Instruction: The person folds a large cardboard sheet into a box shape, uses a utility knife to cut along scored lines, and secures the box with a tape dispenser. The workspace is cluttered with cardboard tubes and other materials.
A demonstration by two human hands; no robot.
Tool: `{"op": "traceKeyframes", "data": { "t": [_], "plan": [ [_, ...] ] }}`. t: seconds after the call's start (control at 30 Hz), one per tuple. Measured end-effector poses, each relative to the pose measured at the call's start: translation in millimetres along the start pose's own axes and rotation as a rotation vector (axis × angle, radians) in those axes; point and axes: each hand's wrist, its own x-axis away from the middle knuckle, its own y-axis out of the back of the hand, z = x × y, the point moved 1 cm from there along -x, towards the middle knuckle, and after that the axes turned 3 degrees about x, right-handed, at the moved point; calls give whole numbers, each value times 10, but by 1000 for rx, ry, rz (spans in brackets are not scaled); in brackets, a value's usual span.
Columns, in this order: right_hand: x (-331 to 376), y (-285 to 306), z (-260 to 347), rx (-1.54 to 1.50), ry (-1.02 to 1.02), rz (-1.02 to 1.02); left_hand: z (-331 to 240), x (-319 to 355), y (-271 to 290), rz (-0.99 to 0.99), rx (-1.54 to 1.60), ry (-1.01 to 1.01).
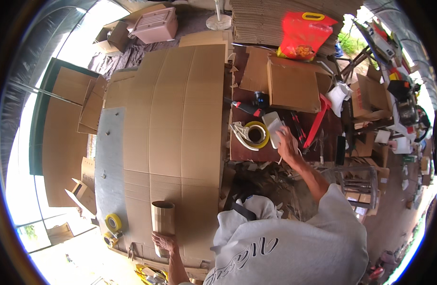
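Observation:
My left hand [166,242] wraps the lower part of a brown cardboard tube [163,218], whose open end shows at the top. The tube lies over a large creased cardboard sheet [199,114]. Over the dark red table on the right, my right hand [287,144] has its fingers closed on the edge of a pale, flat rectangular object [272,124]; its kind is unclear. A thin white cord hangs by that hand. Just left of it sits a white tape dispenser [239,135] with a yellow-rimmed tape roll [263,128].
A red-and-black handled tool [247,108], red-handled pliers [299,128] and a red angled bar [319,120] lie on the table. Beyond them are a cardboard box [294,83] and a red bag [306,35]. A yellow tape roll [113,222] rests at the sheet's left.

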Motion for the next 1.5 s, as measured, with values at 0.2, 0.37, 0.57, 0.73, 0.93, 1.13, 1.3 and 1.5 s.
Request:
{"op": "traceKeyframes", "data": {
  "t": [0.2, 0.37, 0.57, 0.73, 0.93, 1.13, 1.3, 1.5],
  "plan": [
    [-59, -264, 1309, -406, 47, 118, -131, 94, 144, 93, -68, 116],
    [482, -1315, 2719, -776, 105, 678, -170, 73, 265, -267, 139, -58],
    [889, -1791, 4111, -761, 94, 1110, 115, 550, 247, -285, 468, 166],
    [1203, -1917, 4757, -747, 95, 1246, 555, 1061, -24, -477, 641, 455],
    [1426, -2371, 4819, -703, 48, 1239, 911, 1063, -614, -366, 1195, 793],
    [1513, -2225, 5039, -604, 112, 1104, 986, 893, -822, -386, 1274, 797],
    [1653, -2101, 5256, -597, 160, 1091, 1177, 892, -726, -383, 1373, 855],
    [1809, -2051, 5336, -523, 137, 1098, 1317, 911, -806, -453, 1426, 787]
  ]
}}
